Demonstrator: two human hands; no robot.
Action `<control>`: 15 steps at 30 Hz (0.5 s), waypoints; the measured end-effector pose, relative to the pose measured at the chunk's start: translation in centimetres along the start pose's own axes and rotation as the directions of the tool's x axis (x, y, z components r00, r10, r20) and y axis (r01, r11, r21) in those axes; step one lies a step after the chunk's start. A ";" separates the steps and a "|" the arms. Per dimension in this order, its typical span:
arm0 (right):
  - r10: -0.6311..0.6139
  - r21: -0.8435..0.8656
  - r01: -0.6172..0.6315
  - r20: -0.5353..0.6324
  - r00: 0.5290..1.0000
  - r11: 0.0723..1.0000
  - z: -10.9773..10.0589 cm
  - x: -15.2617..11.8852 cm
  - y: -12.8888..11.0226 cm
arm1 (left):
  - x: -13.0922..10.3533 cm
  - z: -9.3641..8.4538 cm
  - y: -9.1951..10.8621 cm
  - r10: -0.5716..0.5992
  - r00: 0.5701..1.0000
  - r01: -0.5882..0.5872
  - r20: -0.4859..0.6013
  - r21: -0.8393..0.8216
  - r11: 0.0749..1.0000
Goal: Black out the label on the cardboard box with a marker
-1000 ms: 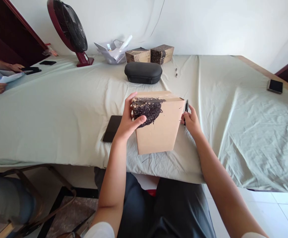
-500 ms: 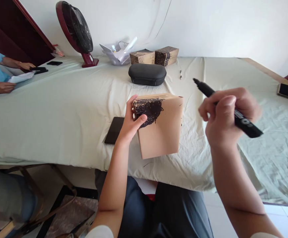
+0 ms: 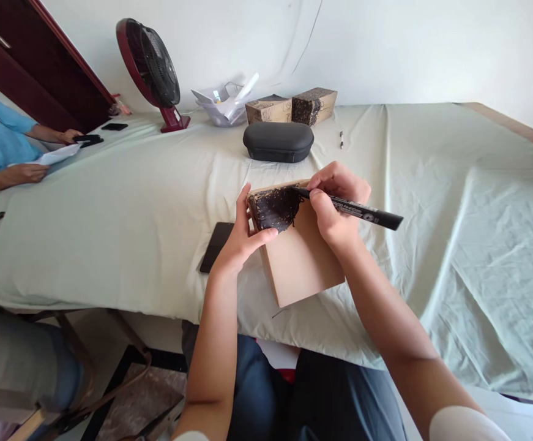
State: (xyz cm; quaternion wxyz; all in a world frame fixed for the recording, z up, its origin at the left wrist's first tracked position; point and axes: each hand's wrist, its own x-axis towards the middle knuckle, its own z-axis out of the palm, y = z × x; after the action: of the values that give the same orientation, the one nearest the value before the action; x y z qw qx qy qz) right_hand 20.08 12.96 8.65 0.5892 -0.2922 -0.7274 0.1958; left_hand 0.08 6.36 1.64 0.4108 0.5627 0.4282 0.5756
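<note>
A brown cardboard box [image 3: 305,260] lies in front of me on the cloth, its top far-left corner filled with dense black ink. My left hand [image 3: 244,236] grips that corner, thumb on the top face and fingers along the left side. In my right hand [image 3: 339,199] is a black marker pen [image 3: 367,213], held like a writing tool. Its tip meets the box near the right edge of the inked patch, close to the far edge. Beside my left wrist a dark phone [image 3: 215,246] lies flat, partly covered by the hand.
Beyond the box sit a black hard case [image 3: 278,142], two patterned cardboard boxes [image 3: 314,105], a plastic basket [image 3: 227,109] of papers and a fan [image 3: 156,73]. A small pen-like item [image 3: 341,141] lies right of the case. A person in blue [image 3: 0,141] holds papers at left.
My right hand has come left and down with the marker, from the air onto the box. The box has turned slightly, its near end shifting right, while my left hand keeps its hold.
</note>
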 end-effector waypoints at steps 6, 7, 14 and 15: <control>-0.009 0.011 0.008 0.050 0.999 1.000 -0.1 -0.1 0.3 | 0.2 0.4 -0.2 0.019 0.998 -0.021 -0.064 -0.031 0.999; -0.020 0.028 0.019 0.060 0.998 0.999 -0.2 -0.1 0.2 | 0.2 0.5 -0.1 0.022 0.997 -0.024 -0.076 -0.029 0.999; -0.314 0.085 0.306 0.121 0.942 0.948 -0.5 0.7 -1.7 | -0.3 1.9 1.2 0.004 0.988 0.000 -0.157 0.025 1.000; -0.360 0.086 0.352 0.122 0.925 0.932 -0.5 0.8 -2.0 | -0.4 2.1 1.5 0.015 0.985 -0.007 -0.174 0.046 0.999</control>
State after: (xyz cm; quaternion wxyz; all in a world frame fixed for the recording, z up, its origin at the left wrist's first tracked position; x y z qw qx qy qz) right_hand 20.06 11.93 10.62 0.5732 -0.1226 -0.8000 0.1278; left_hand 2.24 5.61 2.94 0.3559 0.5216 0.4722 0.6150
